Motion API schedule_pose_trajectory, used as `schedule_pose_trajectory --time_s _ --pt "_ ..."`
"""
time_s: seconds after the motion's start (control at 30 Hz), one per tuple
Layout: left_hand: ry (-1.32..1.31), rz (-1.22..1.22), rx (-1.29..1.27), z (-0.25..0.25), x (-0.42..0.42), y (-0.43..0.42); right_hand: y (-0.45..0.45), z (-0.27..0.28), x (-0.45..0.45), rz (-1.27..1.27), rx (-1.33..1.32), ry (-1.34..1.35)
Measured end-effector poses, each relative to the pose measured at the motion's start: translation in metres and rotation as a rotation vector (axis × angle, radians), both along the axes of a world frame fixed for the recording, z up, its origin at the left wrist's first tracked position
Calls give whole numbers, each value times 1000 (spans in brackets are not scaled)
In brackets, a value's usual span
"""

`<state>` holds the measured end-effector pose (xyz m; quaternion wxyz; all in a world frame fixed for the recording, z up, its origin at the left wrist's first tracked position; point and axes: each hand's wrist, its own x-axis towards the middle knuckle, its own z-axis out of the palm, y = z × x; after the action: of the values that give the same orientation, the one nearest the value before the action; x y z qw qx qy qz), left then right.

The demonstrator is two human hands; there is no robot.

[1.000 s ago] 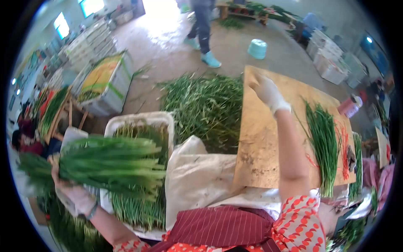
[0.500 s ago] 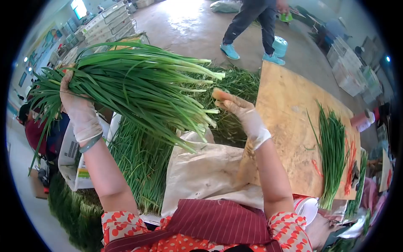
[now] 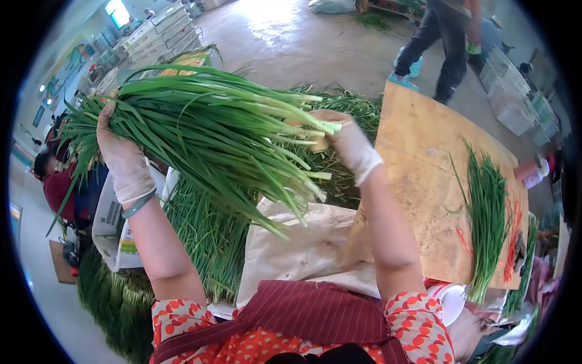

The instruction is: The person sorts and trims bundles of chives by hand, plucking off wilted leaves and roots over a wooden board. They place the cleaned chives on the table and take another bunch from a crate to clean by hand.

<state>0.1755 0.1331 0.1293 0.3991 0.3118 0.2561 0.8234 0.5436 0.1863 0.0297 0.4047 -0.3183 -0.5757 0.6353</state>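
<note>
A large bunch of long green stalks (image 3: 206, 115) spreads across the head view, its pale cut ends pointing right. My left hand (image 3: 121, 151), in a thin whitish glove, is wrapped round the leafy end. My right hand (image 3: 345, 142), gloved too and blurred, is at the pale ends with bent fingers; whether it grips a stalk is hidden. A smaller bunch (image 3: 485, 218) lies on the wooden board (image 3: 418, 182) at the right, beside red ties (image 3: 513, 233).
Loose green leaves (image 3: 357, 109) are heaped behind my right hand. More stalks (image 3: 206, 236) lie below the held bunch. White crates (image 3: 509, 97) stand at the back right. A person (image 3: 445, 42) is beyond the board, and another person (image 3: 57, 182) is at the left.
The held bunch has risen from the lower left to in front of me. My right hand has left the board and reached the bunch's pale ends. The person beyond the board has moved right.
</note>
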Motion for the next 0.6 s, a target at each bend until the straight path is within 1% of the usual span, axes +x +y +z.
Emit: schedule_pose_trajectory --time_s 0.03,0.07,0.13,0.17,0.2,0.27,0.3,0.37,0.4,0.43,0.47,0.5,0.53,0.57,0.6 --pt "-11 9 13 0 -1 0 1 -4 12 -82 33 -7" --pt "-20 -31 11 0 1 -6 8 -13 24 -148 89 80" --pt "-14 -41 16 -7 -12 -4 24 -35 53 -253 13 437" --pt "-8 -51 27 -12 -16 -4 29 -44 58 -258 2 522" --pt "-13 -50 24 -14 -14 -6 27 -40 57 -262 -8 606" --pt "-27 -136 61 -14 -7 -8 17 -32 45 -178 -46 -30" --pt "-25 -140 56 -16 -8 -5 6 -17 34 -121 122 -220" --pt "3 -257 124 -21 -13 1 9 -16 9 24 144 -42" --pt "6 -258 119 -18 -2 0 10 -18 -3 96 118 54" --pt "55 -109 54 -11 16 -2 13 -24 -10 168 90 154" --pt "81 -33 20 -10 17 -2 17 -31 -11 204 85 113" --pt "107 42 -17 -9 19 -1 18 -31 -18 210 9 198" --pt "92 -32 5 -10 10 3 14 -28 -15 102 46 130" --pt "105 -24 -2 -11 8 3 10 -25 -10 -4 81 61" --pt "118 -16 -8 -11 9 2 15 -32 -7 -71 54 173"
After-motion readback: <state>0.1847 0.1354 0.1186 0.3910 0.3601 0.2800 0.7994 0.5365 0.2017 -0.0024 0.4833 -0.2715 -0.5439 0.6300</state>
